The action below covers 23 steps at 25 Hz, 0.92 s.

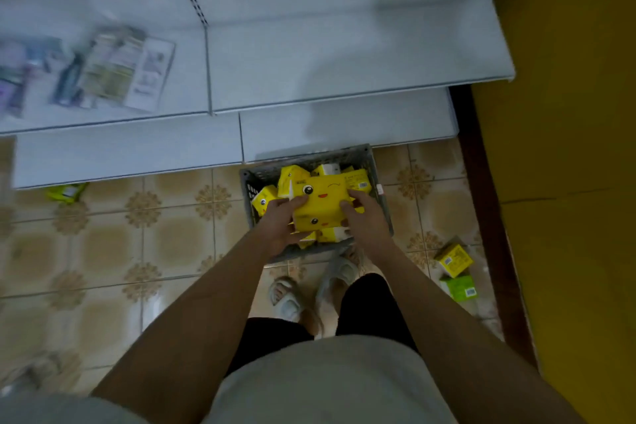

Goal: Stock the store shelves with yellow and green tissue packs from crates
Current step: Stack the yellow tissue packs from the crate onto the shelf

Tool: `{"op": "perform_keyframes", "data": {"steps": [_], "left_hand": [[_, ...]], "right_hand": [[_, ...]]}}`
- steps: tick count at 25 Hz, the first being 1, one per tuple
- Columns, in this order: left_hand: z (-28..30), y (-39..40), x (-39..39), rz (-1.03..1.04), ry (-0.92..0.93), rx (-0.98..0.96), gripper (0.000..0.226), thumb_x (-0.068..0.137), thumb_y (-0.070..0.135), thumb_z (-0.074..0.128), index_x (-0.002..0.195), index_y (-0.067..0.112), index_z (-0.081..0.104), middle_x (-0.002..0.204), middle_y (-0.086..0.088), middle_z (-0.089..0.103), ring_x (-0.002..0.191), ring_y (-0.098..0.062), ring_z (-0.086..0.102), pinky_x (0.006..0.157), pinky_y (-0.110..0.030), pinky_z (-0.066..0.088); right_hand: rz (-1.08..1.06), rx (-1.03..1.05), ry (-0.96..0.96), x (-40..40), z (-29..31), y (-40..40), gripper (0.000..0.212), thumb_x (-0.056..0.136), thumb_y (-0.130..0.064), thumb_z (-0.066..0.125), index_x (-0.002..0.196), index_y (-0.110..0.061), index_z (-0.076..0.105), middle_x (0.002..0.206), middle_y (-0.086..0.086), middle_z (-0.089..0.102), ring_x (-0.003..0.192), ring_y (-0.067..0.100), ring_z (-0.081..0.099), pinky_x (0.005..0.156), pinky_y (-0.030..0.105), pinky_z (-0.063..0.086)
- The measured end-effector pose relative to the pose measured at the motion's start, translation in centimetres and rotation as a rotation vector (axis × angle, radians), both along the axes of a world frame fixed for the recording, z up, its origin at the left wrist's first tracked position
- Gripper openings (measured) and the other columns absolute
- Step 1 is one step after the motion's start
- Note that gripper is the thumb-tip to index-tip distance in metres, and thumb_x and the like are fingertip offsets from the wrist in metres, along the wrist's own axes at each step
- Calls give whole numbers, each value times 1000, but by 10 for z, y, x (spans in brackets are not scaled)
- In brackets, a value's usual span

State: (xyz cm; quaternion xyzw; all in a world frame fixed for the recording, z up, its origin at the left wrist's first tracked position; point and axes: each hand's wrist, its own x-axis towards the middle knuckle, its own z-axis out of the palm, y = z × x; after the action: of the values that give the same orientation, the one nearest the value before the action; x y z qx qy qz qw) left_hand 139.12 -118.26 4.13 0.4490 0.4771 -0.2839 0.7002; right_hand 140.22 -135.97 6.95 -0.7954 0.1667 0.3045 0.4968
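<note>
A grey plastic crate (373,162) stands on the tiled floor against the base of the white shelves (344,62). It holds several yellow tissue packs with cartoon faces. I hold a stack of yellow tissue packs (321,205) over the crate between both hands. My left hand (280,220) grips the stack's left side with fingers curled over its top edge. My right hand (361,217) grips its right side the same way. A loose yellow tissue pack (454,260) and a green tissue pack (459,287) lie on the floor to the right.
Blurred packaged goods (113,69) lie on the left shelf. A green-yellow pack (65,192) sticks out under the lower shelf at left. A yellow wall (568,148) with a dark skirting runs along the right. My feet in pale sandals (285,298) stand just behind the crate.
</note>
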Motion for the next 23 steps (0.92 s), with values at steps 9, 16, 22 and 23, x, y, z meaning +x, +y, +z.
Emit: {"op": "perform_keyframes", "data": {"steps": [9, 16, 22, 23], "left_hand": [[156, 12, -11, 13, -249, 18, 40, 90, 30, 65, 124, 11, 60, 119, -15, 67, 100, -28, 66, 72, -36, 58], [234, -51, 48, 118, -444, 117, 52, 86, 43, 67, 128, 16, 53, 119, -12, 63, 96, -27, 65, 68, -36, 57], [280, -92, 102, 276, -613, 154, 40, 93, 32, 63, 120, 14, 40, 119, -15, 54, 92, -28, 62, 65, -34, 57], [285, -93, 110, 289, -636, 158, 37, 94, 30, 62, 119, 17, 39, 119, -16, 53, 94, -30, 61, 66, -34, 57]], "right_hand": [[0, 269, -23, 23, 132, 6, 46, 94, -34, 61, 135, -36, 40, 135, 4, 45, 116, 29, 55, 90, 51, 55], [114, 393, -295, 83, 205, -53, 53, 90, -29, 67, 130, -49, 38, 136, 4, 44, 115, 26, 56, 73, 33, 59], [296, 297, -575, 141, 248, -80, 59, 85, -20, 73, 132, -42, 45, 131, 0, 34, 120, 28, 52, 90, 41, 55], [298, 282, -605, 149, 251, -78, 59, 84, -15, 75, 132, -37, 48, 130, 0, 34, 122, 28, 50, 93, 40, 53]]}}
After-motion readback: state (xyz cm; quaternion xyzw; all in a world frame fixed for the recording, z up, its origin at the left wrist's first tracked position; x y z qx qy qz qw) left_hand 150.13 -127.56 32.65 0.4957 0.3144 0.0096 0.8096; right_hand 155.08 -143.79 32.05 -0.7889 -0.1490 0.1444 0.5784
